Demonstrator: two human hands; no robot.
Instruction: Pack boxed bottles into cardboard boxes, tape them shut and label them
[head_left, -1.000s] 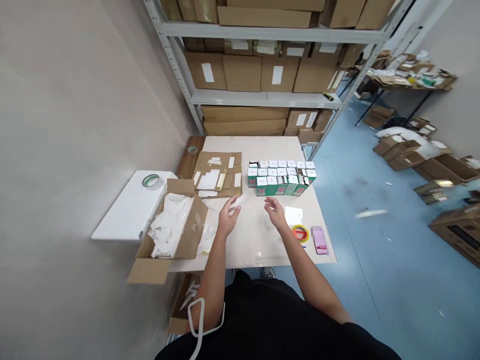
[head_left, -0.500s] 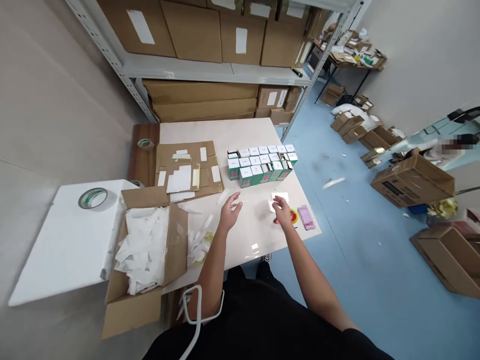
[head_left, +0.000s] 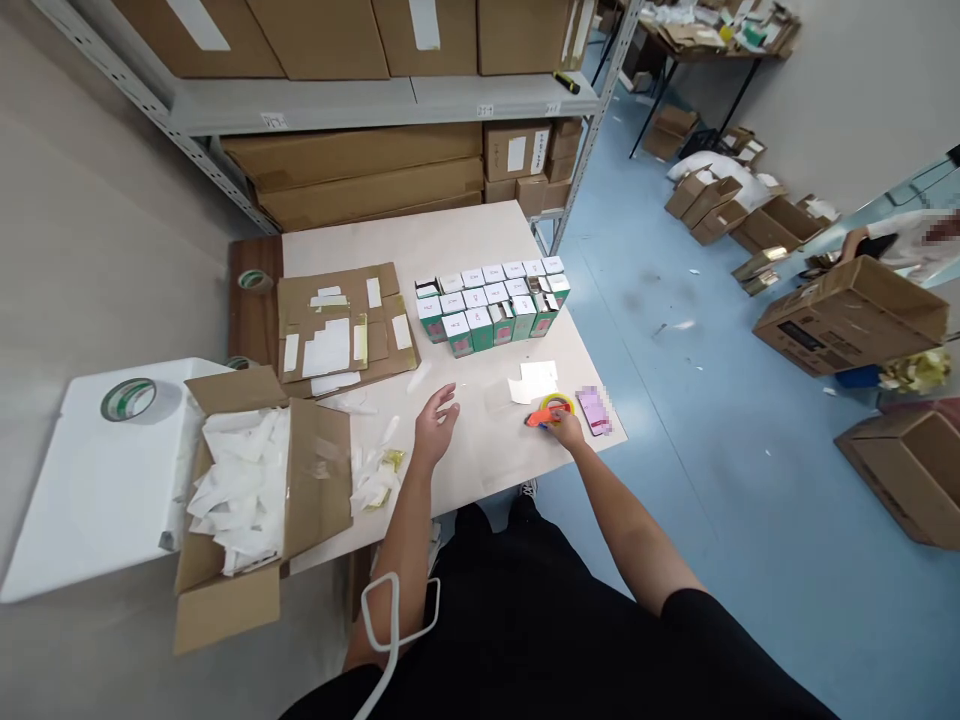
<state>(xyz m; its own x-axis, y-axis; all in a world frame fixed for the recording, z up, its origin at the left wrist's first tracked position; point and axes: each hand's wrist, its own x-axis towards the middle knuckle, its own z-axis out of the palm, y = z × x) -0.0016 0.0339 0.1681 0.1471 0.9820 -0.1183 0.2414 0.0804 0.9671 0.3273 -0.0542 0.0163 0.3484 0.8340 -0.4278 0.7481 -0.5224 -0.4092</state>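
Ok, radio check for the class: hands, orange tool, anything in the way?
Left hand open. Right hand at orange tool, grip unclear. Yellow tape roll crowds it; pink item nearby.

Pale worktop (head_left: 487,440) carried rows of boxes (head_left: 495,294)

The green-and-white boxes stood toward the right; flattened cardboard (head_left: 381,343) lay left. White paper (head_left: 538,373), a yellow tape roll (head_left: 559,398) and a pink item (head_left: 592,411) lay near right. Plastic scraps (head_left: 370,484) lay near left, beside an open carton (head_left: 321,490).

On the table (head_left: 484,445), cardboard sheets (head_left: 380,342) lie left of the boxes (head_left: 491,303) (a tape roll (head_left: 558,397) before the boxes).
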